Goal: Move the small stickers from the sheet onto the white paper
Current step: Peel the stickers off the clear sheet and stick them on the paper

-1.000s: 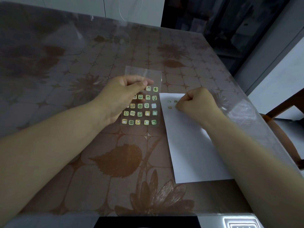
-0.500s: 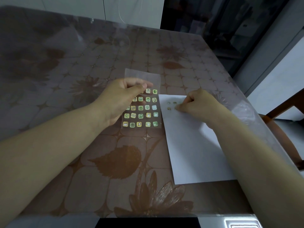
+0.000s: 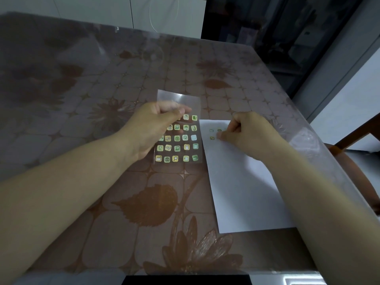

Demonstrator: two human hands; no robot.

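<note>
A clear sticker sheet [image 3: 181, 140] with several small green and yellow stickers lies at the table's middle. My left hand [image 3: 156, 128] pinches the sheet's upper left part and covers some stickers. The white paper [image 3: 242, 188] lies to the right of the sheet. Three small stickers [image 3: 212, 138] sit near its top left corner. My right hand [image 3: 246, 132] rests curled on the paper's top, thumb tip pressed down beside those stickers. Whether a sticker is under the thumb is hidden.
The table [image 3: 82, 99] has a brown flower-pattern cover under a clear film. Its right edge runs close to the paper. A wooden chair [image 3: 353, 140] stands beyond that edge. A dark doorway is at the back right.
My right hand has shifted slightly on the paper's top, thumb pressing by the stickers. My left hand keeps its hold on the sheet.
</note>
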